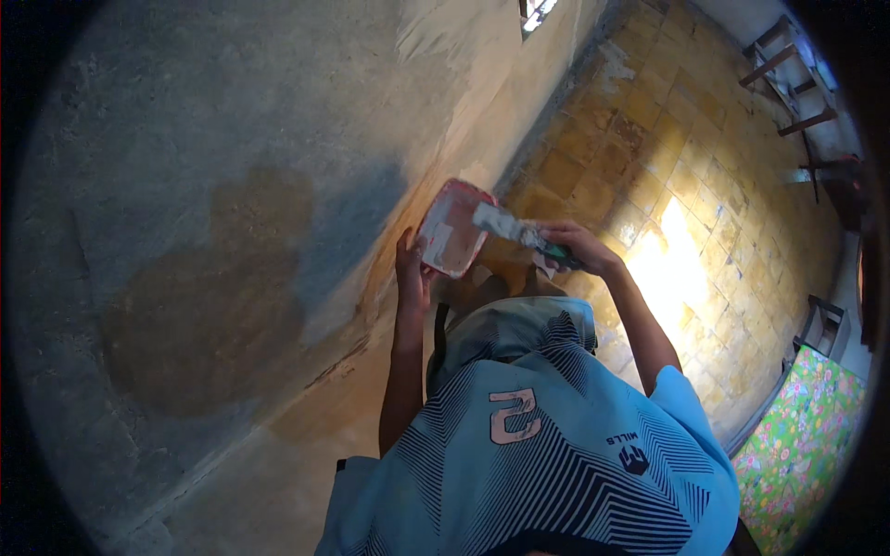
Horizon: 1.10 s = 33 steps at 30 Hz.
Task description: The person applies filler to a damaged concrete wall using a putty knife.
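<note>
My left hand (413, 271) grips the near left edge of a red-rimmed shallow tray (449, 239), tilted so its inside faces up. Pale, whitish paste smears the tray's inside. In my right hand (577, 246) is a putty knife (502, 222) with a green and dark handle; the fingers are closed round the handle. White paste coats its broad blade, which reaches over the right side of the tray. Whether the blade touches the tray I cannot tell.
On the left rises a grey plastered wall (232, 102) with darker patches and shadows. Yellowish floor tiles (593, 157) run along it to the right, with a bright sunlit patch. Wooden furniture (774, 65) stands at the far right; a green flowered cloth (802, 426) lies nearer.
</note>
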### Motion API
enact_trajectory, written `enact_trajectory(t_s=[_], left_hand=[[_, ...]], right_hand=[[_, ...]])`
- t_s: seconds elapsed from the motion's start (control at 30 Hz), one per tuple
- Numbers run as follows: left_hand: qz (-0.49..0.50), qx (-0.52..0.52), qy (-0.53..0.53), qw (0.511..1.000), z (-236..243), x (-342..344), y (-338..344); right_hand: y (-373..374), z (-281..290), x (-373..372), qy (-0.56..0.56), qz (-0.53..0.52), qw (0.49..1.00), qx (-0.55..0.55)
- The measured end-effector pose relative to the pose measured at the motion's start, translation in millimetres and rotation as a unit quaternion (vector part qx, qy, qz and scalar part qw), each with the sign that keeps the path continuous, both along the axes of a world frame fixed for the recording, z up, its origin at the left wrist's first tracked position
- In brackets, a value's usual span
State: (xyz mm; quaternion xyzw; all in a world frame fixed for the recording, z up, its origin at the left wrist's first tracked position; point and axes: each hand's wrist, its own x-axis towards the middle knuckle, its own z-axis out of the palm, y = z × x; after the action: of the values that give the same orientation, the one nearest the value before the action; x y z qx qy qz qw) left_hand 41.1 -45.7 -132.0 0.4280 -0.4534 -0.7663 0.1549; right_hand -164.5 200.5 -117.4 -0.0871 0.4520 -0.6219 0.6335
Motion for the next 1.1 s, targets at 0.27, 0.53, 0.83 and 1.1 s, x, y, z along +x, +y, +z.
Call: enact_trajectory(t_s=[0.27, 0.53, 0.83, 1.1], left_hand=[[0.061, 0.069, -0.031, 0.995, -7, 65, 14], [0.066, 0.083, -0.022, 0.994, -5, 130, 11], [0.099, 0.043, -0.007, 0.994, 31, 145, 27], [0.144, 0.040, -0.029, 0.988, 38, 187, 22]], right_hand=[[25, -99, -21, 0.112, -0.052, 0.989, 0.087], [-158, -102, -52, 0.108, -0.233, 0.966, 0.034], [-205, -105, 25, 0.345, -0.230, 0.905, 0.099], [-161, -65, 64, 0.231, -0.097, 0.961, 0.115]])
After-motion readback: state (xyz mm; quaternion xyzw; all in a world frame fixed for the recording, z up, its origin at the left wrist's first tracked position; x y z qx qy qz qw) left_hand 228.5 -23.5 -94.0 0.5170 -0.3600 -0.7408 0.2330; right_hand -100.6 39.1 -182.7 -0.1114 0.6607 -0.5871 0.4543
